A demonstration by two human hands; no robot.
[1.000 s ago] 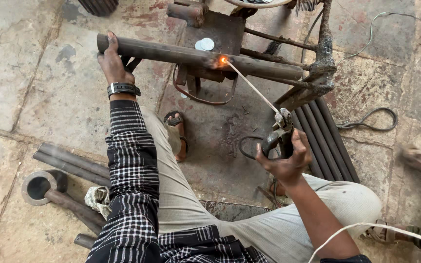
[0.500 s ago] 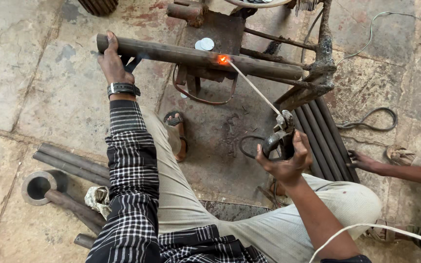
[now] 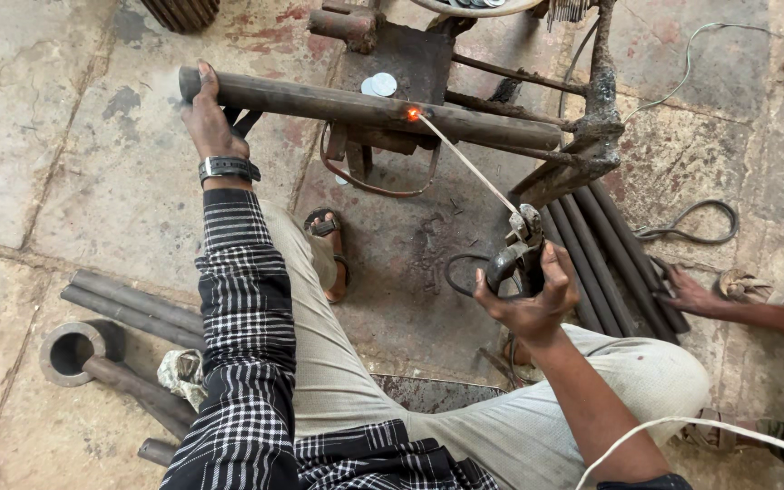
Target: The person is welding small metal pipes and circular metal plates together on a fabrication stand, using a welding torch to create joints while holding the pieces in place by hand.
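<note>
Pipe (image 3: 365,107) lies crosswise before us, our left hand (image 3: 208,122) closed on its near-left end, our right hand (image 3: 530,295) clamped round the holder (image 3: 514,254), its rod (image 3: 465,163) touching mid-pipe.

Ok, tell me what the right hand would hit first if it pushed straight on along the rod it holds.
Likely the dark steel pipe: the right hand points its welding rod up-left, and the glowing tip already sits on the pipe.

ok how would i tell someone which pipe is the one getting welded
Start at the rusty metal stand at the top of the view. The long dark pipe lies across it, with the left hand gripping its left end. Unlike the loose pipes on the floor, it has a glowing orange spot where the welding rod touches it.
</note>
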